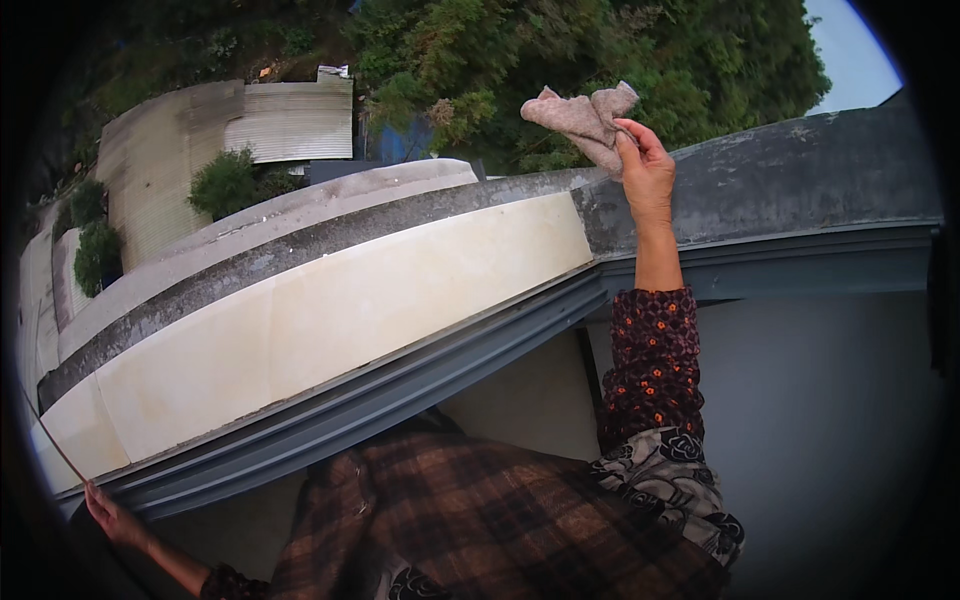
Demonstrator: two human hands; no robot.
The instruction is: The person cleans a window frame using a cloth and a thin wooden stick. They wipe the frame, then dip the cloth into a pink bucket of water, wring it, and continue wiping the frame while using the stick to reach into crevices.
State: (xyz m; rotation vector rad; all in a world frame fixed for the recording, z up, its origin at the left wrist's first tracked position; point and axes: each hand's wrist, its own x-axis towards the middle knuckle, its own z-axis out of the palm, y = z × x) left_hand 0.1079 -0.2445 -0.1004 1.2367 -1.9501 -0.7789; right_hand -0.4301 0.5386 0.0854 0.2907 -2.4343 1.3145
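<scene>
My right hand (646, 169) is raised at the upper right, beyond the window frame, with a crumpled pinkish-beige cloth (581, 124) pinched between thumb and fingers. Part of the cloth hangs below the fingertips over the outer ledge. At the far lower left, my left hand (112, 514) is beside the end of the grey metal window track (375, 401). A thin dark rod or cord (56, 442) meets its fingertips; whether they grip it is unclear. Between the hands runs a cream stone sill (337, 300) with faint yellowish stains.
A weathered concrete ledge (247, 274) borders the sill outside, and a darker concrete ledge (795, 176) continues at the right. Far below are corrugated roofs (300, 120), shrubs and trees (465, 52). A pale interior wall (810, 420) stands at my right.
</scene>
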